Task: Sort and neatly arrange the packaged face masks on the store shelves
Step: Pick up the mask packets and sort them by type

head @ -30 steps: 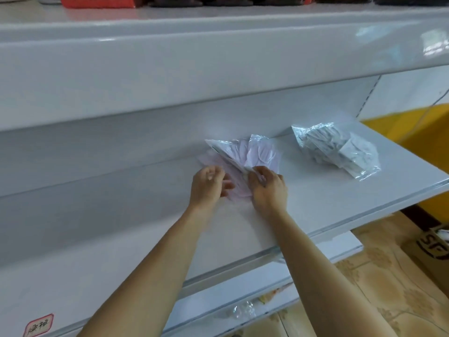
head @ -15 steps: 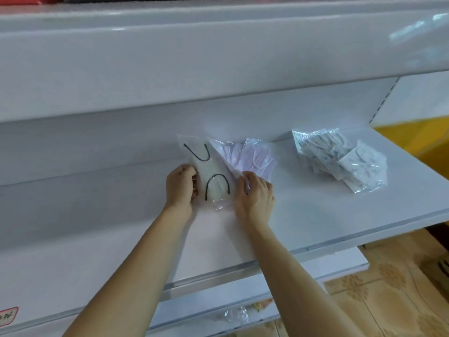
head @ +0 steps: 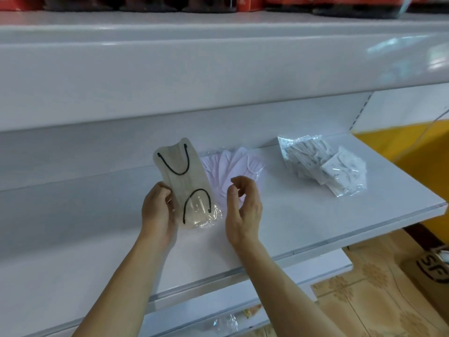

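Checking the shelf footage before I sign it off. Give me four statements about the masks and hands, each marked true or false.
1. The left hand holds the beige mask packet with black ear loops. True.
2. The right hand grips a pink packet. False: it holds nothing and hovers, fingers loosely curled, in front of the pink mask pile.
3. A pile of clear-wrapped white masks lies on the shelf to the right of the pink ones. True.
4. The beige packet lies flat on the shelf. False: it is held up, nearly upright.
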Demonstrator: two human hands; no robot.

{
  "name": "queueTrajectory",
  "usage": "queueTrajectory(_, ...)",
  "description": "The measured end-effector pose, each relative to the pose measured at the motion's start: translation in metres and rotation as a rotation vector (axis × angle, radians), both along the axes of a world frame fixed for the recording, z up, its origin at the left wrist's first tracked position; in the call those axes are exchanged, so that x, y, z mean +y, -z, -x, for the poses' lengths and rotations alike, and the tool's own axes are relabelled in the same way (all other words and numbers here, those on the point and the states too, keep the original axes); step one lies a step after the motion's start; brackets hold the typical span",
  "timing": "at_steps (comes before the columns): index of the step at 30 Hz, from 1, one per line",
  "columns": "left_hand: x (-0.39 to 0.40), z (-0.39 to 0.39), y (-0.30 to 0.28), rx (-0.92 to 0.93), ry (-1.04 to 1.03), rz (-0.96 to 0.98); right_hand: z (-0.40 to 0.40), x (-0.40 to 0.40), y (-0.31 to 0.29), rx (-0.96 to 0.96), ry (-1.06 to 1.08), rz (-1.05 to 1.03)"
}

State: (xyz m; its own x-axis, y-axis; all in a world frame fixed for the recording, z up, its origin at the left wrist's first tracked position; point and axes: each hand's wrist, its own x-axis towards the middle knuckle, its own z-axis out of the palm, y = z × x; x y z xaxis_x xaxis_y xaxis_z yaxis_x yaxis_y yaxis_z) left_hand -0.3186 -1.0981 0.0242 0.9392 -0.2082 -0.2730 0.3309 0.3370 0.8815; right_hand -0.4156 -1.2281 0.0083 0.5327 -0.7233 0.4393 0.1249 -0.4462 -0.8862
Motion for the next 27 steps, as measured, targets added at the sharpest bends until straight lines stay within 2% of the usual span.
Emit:
queueTrajectory(3, -0.001, 0.004, 0.004, -0.036, 0.049, -0.018, -0.001, 0.004, -0.005, 0.158, -0.201, 0.002)
queueTrajectory(6, 0.001, 0.005, 0.004, -0.086, 0.057, -0.083, -0.005, 0.015, -0.002, 0.213, -0.223, 0.015)
queueTrajectory(9, 0.023, 0.001, -0.008, -0.142, -0.068, -0.197, -0.019, 0.041, -0.001, 0.248, -0.232, -0.071)
queueTrajectory(12, 0.082, -0.019, -0.006, -0.175, -0.24, -0.312, -0.049, 0.082, -0.01, 0.319, -0.351, -0.102)
queueTrajectory(15, 0.162, -0.039, 0.006, -0.333, -0.322, -0.559, -0.09, 0.124, -0.02, 0.415, -0.466, -0.001)
queueTrajectory(18, 0.243, -0.054, 0.014, -0.436, -0.246, -0.906, -0.13, 0.16, -0.02, 0.651, -0.57, 0.172)
queueTrajectory(20, 0.297, -0.062, 0.015, -0.503, -0.175, -1.168, -0.143, 0.181, -0.019, 0.815, -0.519, 0.329)
queueTrajectory(22, 0.344, -0.066, 0.01, -0.538, -0.139, -1.391, -0.142, 0.202, -0.02, 0.863, -0.348, 0.452)
queueTrajectory(24, 0.391, -0.067, 0.004, -0.502, -0.131, -1.476, -0.137, 0.235, -0.026, 0.829, -0.285, 0.484)
queueTrajectory(27, 0.462, -0.066, -0.003, -0.449, -0.15, -1.52, -0.135, 0.309, -0.029, 0.773, -0.351, 0.513)
